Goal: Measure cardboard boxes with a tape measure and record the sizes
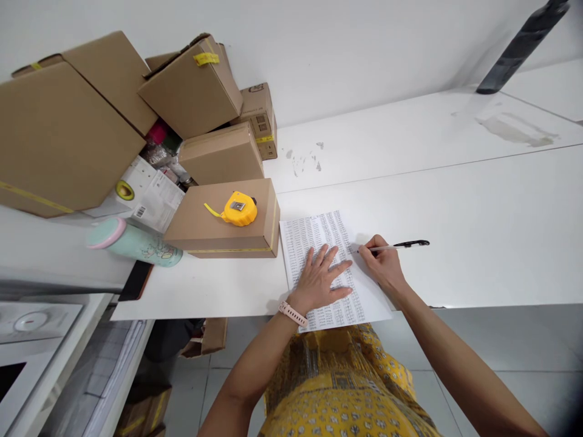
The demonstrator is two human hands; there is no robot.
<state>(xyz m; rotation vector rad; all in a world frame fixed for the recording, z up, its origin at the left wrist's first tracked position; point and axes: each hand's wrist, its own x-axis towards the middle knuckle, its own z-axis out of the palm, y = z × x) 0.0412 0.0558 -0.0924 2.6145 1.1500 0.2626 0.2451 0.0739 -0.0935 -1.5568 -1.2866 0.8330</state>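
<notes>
On the white table lies a sheet of paper (298,233) covered in columns of small print or writing, too small to read. My left hand (320,278) rests flat on it with the fingers spread. A pen (403,244) with a black cap end is pinched in my right hand (382,261), at the right side of the sheet. The pen's tip points toward the rightmost columns, near blank paper. To the left of the sheet, a yellow tape measure (240,209) sits on a closed cardboard box (223,237), its yellow tape end sticking out a little.
More cardboard boxes (195,91) are stacked at the back left. A mint green bottle (136,243) and a white box (157,194) stand at the left. A dark bottle (519,51) is at the far right. The white table's (478,230) front edge runs before me.
</notes>
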